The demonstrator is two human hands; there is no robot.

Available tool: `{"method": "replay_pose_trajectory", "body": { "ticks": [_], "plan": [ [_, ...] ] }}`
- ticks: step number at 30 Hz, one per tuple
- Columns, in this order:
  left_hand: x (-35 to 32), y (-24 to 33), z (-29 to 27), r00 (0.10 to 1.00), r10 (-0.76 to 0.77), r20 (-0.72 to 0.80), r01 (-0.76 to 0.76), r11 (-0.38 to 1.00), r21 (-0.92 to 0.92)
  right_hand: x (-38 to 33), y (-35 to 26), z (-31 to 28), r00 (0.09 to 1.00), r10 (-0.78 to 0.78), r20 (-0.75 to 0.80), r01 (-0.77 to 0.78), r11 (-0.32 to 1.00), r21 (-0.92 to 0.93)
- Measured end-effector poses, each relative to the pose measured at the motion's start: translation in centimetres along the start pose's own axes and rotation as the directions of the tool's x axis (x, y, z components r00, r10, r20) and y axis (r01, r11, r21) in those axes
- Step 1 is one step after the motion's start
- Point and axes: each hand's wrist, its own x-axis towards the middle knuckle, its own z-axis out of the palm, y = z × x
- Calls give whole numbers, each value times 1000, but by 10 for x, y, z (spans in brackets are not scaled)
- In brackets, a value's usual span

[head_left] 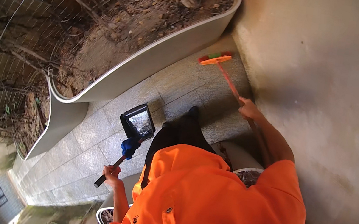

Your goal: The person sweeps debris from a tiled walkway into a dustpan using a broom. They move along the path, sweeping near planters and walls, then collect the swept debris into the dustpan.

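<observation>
Broom (224, 74) and dustpan (138, 122) sit on opposite sides of you, and that split is what matters here. Your right hand (248, 109) is closed around the broom's orange handle partway along it, and the handle's long axis runs up and to the left from those fingers to the orange head (215, 59) with its green edge, which rests on the grey stone floor (89, 154) close to where the pale wall (322, 87) meets the curved planter rim (160, 53). Your left hand (110, 177) is wrapped shut on the end of the dustpan's dark handle; that handle rises up and to the right from your fingers, past a blue wrap (129, 146), to the black pan, which lies open on the floor just left of your dark trousers (181, 133).

So the broom head lies well apart from the pan, further from you and to its right, with your legs near the line between them. Whether the pan's front lip touches the tiles is probably so, but the view is too bent to be sure.
</observation>
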Motion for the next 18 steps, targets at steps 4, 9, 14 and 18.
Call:
{"method": "replay_pose_trajectory", "body": {
  "ticks": [4, 9, 14, 18],
  "plan": [
    [-11, 11, 15, 1000, 18, 21, -18, 1000, -5, -43, 18, 31, 973, -210, 99, 222, 966, -135],
    [-16, 24, 15, 999, 26, 23, -26, 1000, -17, -41, 4, 116, 882, -343, 323, 371, 928, -27],
    [-13, 23, 7, 998, 52, 27, -53, 998, 43, -43, -65, 160, 827, -151, 541, 292, 938, -185],
    [-14, 28, 12, 998, 54, 29, -56, 996, 63, 2, 36, 173, 809, -494, 318, 515, 857, 22]
  ]
}}
